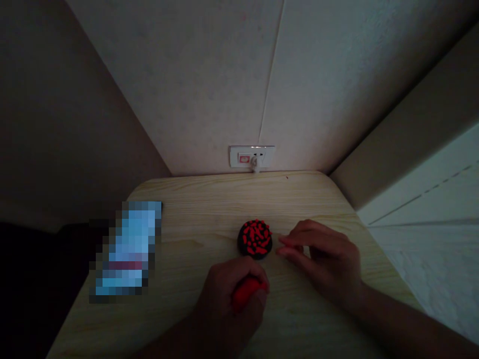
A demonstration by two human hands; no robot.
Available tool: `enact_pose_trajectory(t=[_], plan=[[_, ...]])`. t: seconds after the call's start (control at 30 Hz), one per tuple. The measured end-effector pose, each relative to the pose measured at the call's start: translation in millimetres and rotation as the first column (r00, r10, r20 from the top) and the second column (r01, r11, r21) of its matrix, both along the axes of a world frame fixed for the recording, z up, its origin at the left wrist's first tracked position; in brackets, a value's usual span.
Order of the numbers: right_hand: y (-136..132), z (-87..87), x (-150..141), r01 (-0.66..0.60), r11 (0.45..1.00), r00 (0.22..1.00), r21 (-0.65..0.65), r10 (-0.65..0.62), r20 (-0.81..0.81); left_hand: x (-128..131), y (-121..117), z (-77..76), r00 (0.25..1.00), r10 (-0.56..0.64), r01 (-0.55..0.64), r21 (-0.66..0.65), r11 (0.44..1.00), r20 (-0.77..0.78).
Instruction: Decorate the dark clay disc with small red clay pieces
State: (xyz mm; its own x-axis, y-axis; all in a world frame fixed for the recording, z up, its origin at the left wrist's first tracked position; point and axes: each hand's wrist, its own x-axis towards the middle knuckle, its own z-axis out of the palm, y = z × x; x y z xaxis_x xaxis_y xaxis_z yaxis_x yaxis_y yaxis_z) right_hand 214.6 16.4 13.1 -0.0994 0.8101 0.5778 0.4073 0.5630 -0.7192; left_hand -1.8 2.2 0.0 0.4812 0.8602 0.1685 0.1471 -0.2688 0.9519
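A round black disc (241,245), its top dotted with small red pieces and short red strips, rests on the wooden table. Just in front of it, my left hand (230,294) is wrapped round a smooth lump of red modelling clay (246,293). My right hand (322,257) is to the right of the disc, a small distance from its edge. Its thumb and forefinger come together in a pinch pointing at the disc. Whether a small bit sits between those fingertips is too dim to make out.
A lit phone (130,244), blurred into blocks, lies at the table's left side. Behind the light wooden tabletop (198,199), a wall socket (234,157) holds a plug with a white cable (270,75) running up. A pale panel (422,179) stands at the right.
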Motion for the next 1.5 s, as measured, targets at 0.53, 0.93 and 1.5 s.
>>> enact_pose_trajectory(t=[0.53, 0.93, 1.5], plan=[[-5.3, -10.0, 2.1, 0.014, 0.989, 1.0, -0.146, -0.015, -0.007, 0.6, -0.6, 0.8, 1.0, -0.002, 0.002, 0.001, 1.0, 0.026], [-5.0, -11.6, -0.4, -0.007, 0.991, 0.994, -0.132, -0.007, -0.106, -1.7, -0.4, 2.9, 0.999, 0.002, -0.003, -0.019, 1.0, -0.046], [-1.7, -10.5, 2.1, 0.056, 0.976, 0.997, -0.21, -0.067, -0.047, 0.1, -1.7, 1.2, 1.0, 0.001, -0.001, -0.002, 1.0, 0.01]])
